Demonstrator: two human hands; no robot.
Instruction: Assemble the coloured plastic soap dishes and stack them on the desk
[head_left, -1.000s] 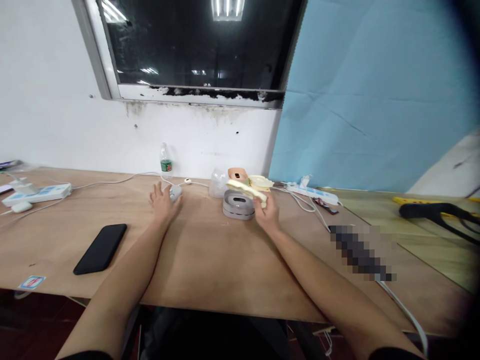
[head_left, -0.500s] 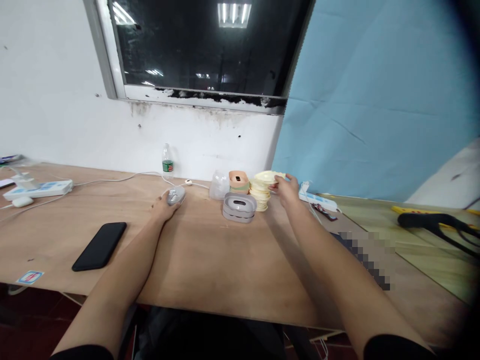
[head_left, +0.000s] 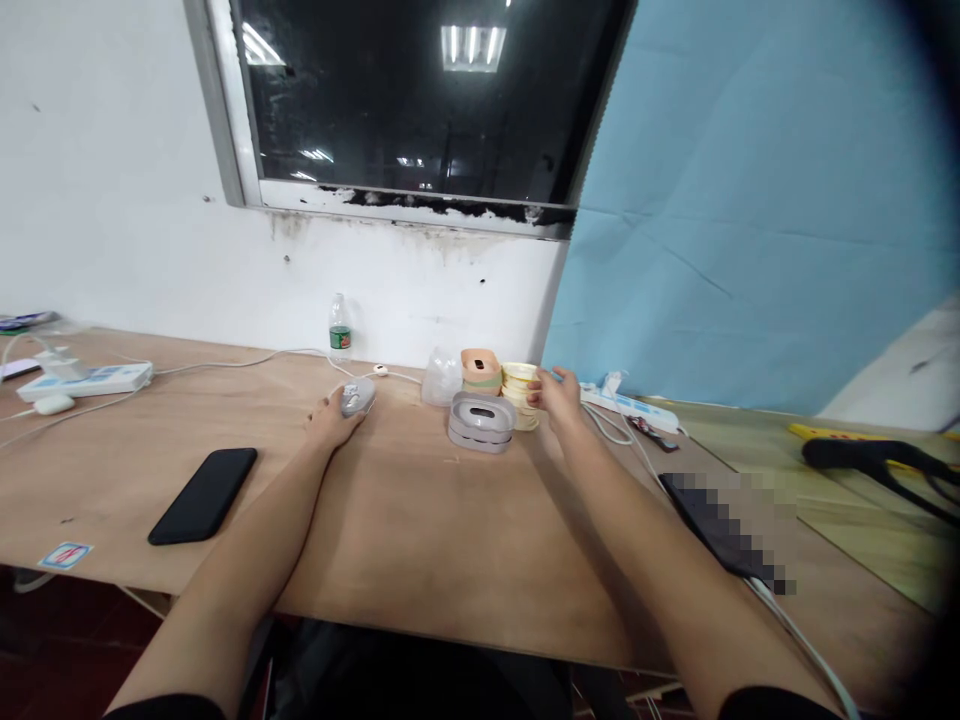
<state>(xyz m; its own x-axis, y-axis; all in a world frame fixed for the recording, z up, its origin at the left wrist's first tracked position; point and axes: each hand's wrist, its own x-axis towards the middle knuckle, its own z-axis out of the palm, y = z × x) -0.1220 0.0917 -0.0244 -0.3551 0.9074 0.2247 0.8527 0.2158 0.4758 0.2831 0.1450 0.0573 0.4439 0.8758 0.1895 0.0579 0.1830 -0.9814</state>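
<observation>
My left hand is closed around a rounded grey case-like piece with shiny bits on top, resting low at the table. A stack of pale yellow dish-like parts stands near the middle back. At the stack's right side my right hand has its thumb and fingers on the edge of the top pale yellow dish. In front of the stack, two grey oval parts with a dark slot sit one upon the other. Behind them are orange and green parts stacked together.
A clear crumpled plastic piece stands left of the stacks. A bottle is by the wall. Black phone lies at left. Power strips with white cables lie on both sides. A dark pixelated device lies beside my right forearm.
The pale yellow dish in my right hand has come down onto the stack, and the hand has moved slightly left and lower. My left hand stays on the grey piece. The view has shifted slightly.
</observation>
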